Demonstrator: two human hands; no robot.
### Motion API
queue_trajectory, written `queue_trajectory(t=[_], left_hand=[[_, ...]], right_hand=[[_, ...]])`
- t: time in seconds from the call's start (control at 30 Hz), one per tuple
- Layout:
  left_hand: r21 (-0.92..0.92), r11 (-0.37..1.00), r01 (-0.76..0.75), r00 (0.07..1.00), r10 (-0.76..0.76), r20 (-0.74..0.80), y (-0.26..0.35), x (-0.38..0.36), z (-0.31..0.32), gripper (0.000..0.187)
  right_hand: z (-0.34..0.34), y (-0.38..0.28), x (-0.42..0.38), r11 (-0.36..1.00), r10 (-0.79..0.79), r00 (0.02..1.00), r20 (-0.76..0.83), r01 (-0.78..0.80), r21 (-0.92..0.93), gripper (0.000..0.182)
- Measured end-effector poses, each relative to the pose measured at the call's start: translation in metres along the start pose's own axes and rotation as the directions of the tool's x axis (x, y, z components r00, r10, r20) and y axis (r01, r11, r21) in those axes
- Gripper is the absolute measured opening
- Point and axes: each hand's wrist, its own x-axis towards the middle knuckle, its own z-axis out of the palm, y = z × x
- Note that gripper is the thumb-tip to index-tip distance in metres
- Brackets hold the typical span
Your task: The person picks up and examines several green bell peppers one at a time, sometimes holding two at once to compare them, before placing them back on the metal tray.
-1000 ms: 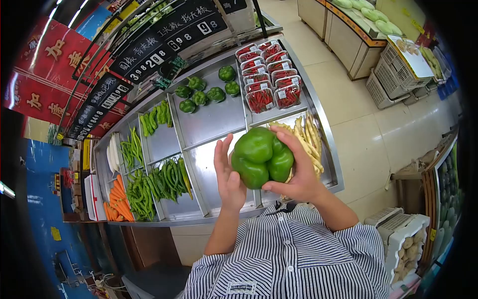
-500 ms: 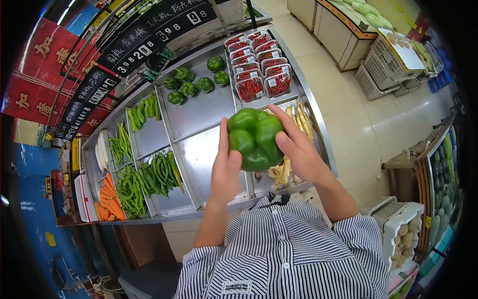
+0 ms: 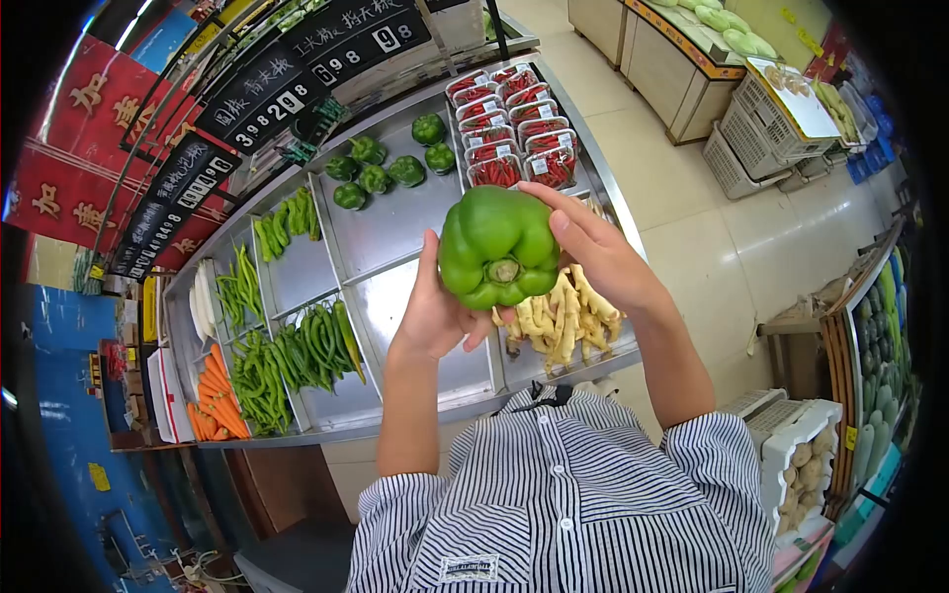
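A large green bell pepper point(image 3: 499, 242) is held up in front of me between both hands, its stem end facing me and slightly down. My left hand point(image 3: 435, 311) cups it from the left and below, fingers partly hidden behind it. On the upper right side, my right hand point(image 3: 598, 247) grips it, with the thumb near the pepper's edge. Beneath my hands is a metal display counter point(image 3: 395, 306) split into compartments. Several smaller green bell peppers point(image 3: 405, 169) lie in its far compartment. Pieces of ginger point(image 3: 568, 321) lie just below my right hand.
Trays of red chillies point(image 3: 546, 138) stand at the counter's far right. Long green peppers point(image 3: 316, 346) and carrots point(image 3: 219, 395) fill compartments on the left. Black price boards point(image 3: 306, 69) hang behind. Crates point(image 3: 751, 143) and a potato box point(image 3: 806, 474) are on the right.
The bell pepper has been turned, so its stem now shows instead of its lobed bottom. My left hand has moved lower and left, under it, and the ginger is more visible.
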Motion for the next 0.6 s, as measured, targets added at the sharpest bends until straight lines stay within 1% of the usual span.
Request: queue_trajectory(t=[0.03, 0.07, 0.13, 0.17, 0.2, 0.23, 0.27, 0.3, 0.37, 0.4, 0.5, 0.6], left_hand=[[-0.024, 0.999, 0.033, 0.999, -0.032, 0.025, -0.002, 0.002, -0.003, 0.089], [-0.049, 0.997, 0.064, 0.981, -0.054, 0.184, -0.008, 0.006, -0.015, 0.095], [0.013, 0.998, 0.067, 0.994, -0.067, 0.084, -0.011, 0.006, -0.009, 0.096], [0.044, 0.997, 0.071, 0.997, -0.072, 0.032, -0.012, 0.004, -0.007, 0.096], [0.107, 0.993, 0.051, 0.995, -0.059, 0.079, -0.012, 0.003, -0.009, 0.097], [0.197, 0.978, 0.065, 0.993, -0.084, 0.087, -0.01, 0.0, -0.01, 0.097], [0.284, 0.955, 0.079, 0.989, -0.111, 0.096, -0.005, -0.004, -0.008, 0.097], [0.366, 0.926, 0.092, 0.985, -0.139, 0.105, -0.002, -0.007, -0.006, 0.097], [0.399, 0.913, 0.082, 0.989, -0.123, 0.077, 0.0, -0.007, -0.003, 0.098], [0.414, 0.907, 0.079, 0.992, -0.114, 0.059, 0.0, -0.007, -0.002, 0.098], [0.507, 0.862, 0.008, 0.993, -0.067, 0.098, 0.001, -0.012, -0.006, 0.094], [0.611, 0.792, -0.013, 0.999, -0.012, 0.037, 0.002, -0.013, -0.016, 0.08]], right_hand=[[0.001, 0.005, 0.003, 0.997, -0.075, 0.997, -0.014, 0.075, 0.018, 0.052], [0.005, 0.006, 0.005, 0.986, -0.04, 0.998, -0.037, 0.046, 0.162, 0.052], [0.016, 0.005, 0.008, 0.896, 0.023, 0.998, -0.066, 0.009, 0.444, 0.051], [0.018, 0.004, 0.008, 0.862, 0.045, 0.997, -0.068, -0.004, 0.506, 0.05], [0.02, 0.003, 0.009, 0.825, 0.069, 0.995, -0.066, -0.02, 0.565, 0.05], [0.02, 0.002, 0.01, 0.786, 0.094, 0.994, -0.062, -0.036, 0.617, 0.05], [0.017, 0.003, 0.012, 0.727, 0.123, 0.992, -0.02, -0.077, 0.682, 0.048], [0.017, 0.005, 0.012, 0.7, 0.155, 0.988, -0.021, -0.095, 0.708, 0.048], [0.017, 0.009, 0.013, 0.642, 0.221, 0.975, -0.015, -0.134, 0.754, 0.047], [0.015, 0.012, 0.016, 0.605, 0.234, 0.972, 0.028, -0.168, 0.779, 0.048], [0.015, 0.012, 0.018, 0.507, 0.231, 0.97, 0.07, -0.182, 0.842, 0.051], [0.015, 0.019, 0.022, 0.412, 0.234, 0.967, 0.097, -0.189, 0.891, 0.052]])
